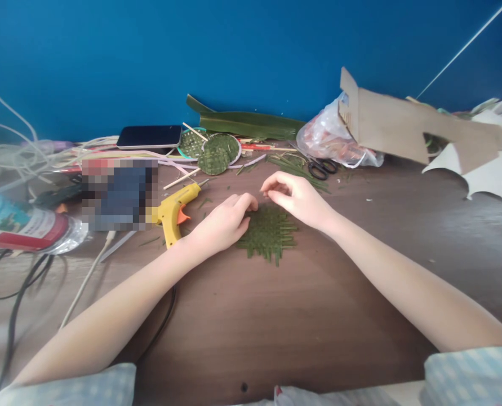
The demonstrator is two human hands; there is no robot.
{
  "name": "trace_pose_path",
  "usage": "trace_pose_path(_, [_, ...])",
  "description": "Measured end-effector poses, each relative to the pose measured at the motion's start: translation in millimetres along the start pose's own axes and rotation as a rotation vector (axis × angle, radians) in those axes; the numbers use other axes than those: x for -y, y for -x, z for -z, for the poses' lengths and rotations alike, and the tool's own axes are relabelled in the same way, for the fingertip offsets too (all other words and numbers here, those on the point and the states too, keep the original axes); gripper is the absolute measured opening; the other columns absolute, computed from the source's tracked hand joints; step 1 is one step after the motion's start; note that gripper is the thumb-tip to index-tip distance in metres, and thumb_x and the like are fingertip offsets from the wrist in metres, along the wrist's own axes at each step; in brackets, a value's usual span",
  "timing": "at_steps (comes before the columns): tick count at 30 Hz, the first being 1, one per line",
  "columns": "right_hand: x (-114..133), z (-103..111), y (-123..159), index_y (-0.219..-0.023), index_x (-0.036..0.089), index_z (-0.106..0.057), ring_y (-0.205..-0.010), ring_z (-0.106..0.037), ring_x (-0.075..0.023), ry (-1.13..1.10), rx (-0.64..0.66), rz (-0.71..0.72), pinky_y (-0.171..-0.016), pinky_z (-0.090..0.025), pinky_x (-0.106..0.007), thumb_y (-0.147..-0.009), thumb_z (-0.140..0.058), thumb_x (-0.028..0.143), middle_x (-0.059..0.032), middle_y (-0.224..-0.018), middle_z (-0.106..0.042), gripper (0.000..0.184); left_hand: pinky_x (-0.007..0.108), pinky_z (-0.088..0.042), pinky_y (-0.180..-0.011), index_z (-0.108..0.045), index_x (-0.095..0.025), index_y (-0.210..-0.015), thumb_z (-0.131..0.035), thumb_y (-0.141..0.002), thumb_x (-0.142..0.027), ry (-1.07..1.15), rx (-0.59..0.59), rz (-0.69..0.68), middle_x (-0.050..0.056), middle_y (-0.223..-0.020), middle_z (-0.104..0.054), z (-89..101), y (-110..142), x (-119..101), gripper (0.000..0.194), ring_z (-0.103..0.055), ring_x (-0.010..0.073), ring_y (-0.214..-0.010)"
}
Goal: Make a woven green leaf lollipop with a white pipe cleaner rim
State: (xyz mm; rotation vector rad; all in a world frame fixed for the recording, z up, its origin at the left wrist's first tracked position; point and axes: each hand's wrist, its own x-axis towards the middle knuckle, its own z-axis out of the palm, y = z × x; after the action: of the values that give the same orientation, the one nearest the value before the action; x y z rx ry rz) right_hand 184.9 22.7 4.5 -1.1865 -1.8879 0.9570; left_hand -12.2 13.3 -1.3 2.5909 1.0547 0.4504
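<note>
A small square mat woven from green leaf strips (271, 234) lies flat on the brown table, its strip ends sticking out at the right and front edges. My left hand (227, 223) rests at its left and upper left side, fingers curled down onto the weave and thumb beside them. Over the upper right corner, my right hand (297, 197) is raised a little, with thumb and fingertips drawn together in a pinch. Anything between those fingertips is too small to make out. The mat's upper left part is hidden by my left hand.
A yellow glue gun (172, 214) lies left of my left hand. Behind are round woven leaf pieces (214, 155), a phone (149, 137), black scissors (320, 168), long leaves (251, 123), a plastic bag (327, 138) and cut cardboard (390, 121). Cables and a bottle (26, 225) crowd the left.
</note>
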Motion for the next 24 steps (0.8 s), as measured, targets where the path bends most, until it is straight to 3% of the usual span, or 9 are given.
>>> trace_pose_path(3, [-1.9, -0.7, 1.4, -0.074, 0.019, -0.057, -0.087, -0.050, -0.0206, 0.292, 0.038, 0.101, -0.082, -0.041, -0.038, -0.074, -0.055, 0.013, -0.0042, -0.087, -0.056, 0.007, 0.034, -0.047, -0.080, -0.042, -0.020, -0.095, -0.042, -0.077, -0.006, -0.003, 0.011, 0.030, 0.006, -0.094, -0.056, 0.3, -0.1, -0.8, 0.023, -0.056, 0.0197, -0.091])
trace_pose_path(6, [-3.0, -2.7, 3.1, -0.076, 0.019, -0.058, -0.091, -0.046, -0.0230, 0.409, 0.118, 0.091, -0.085, -0.040, -0.041, -0.072, -0.058, 0.014, -0.0061, -0.092, -0.053, 0.007, 0.035, -0.047, -0.079, -0.042, -0.019, -0.093, -0.042, -0.077, -0.007, -0.007, 0.009, 0.030, 0.006, -0.092, -0.055, 0.0, -0.3, -1.4, 0.021, -0.056, 0.0205, -0.089])
trace_pose_path(12, [-2.2, -4.9, 4.6, -0.084, 0.019, -0.058, -0.093, -0.045, -0.0236, 0.468, 0.148, 0.090, -0.087, -0.040, -0.040, -0.074, -0.060, 0.016, -0.0070, -0.097, -0.053, 0.011, 0.034, -0.046, -0.076, -0.041, -0.019, -0.092, -0.042, -0.077, -0.008, 0.010, 0.008, 0.039, 0.006, -0.090, -0.054, -1.3, -0.8, -0.4, 0.019, -0.055, 0.0207, -0.087])
trace_pose_path(24, [-0.3, -5.7, 6.1, -0.081, 0.019, -0.054, -0.094, -0.045, -0.0237, 0.442, 0.156, 0.076, -0.085, -0.040, -0.041, -0.073, -0.057, 0.013, -0.0069, -0.096, -0.052, 0.011, 0.034, -0.047, -0.076, -0.040, -0.020, -0.091, -0.043, -0.076, -0.007, 0.011, -0.004, 0.043, 0.005, -0.090, -0.054, -2.0, -0.3, -0.8, 0.020, -0.055, 0.0197, -0.087])
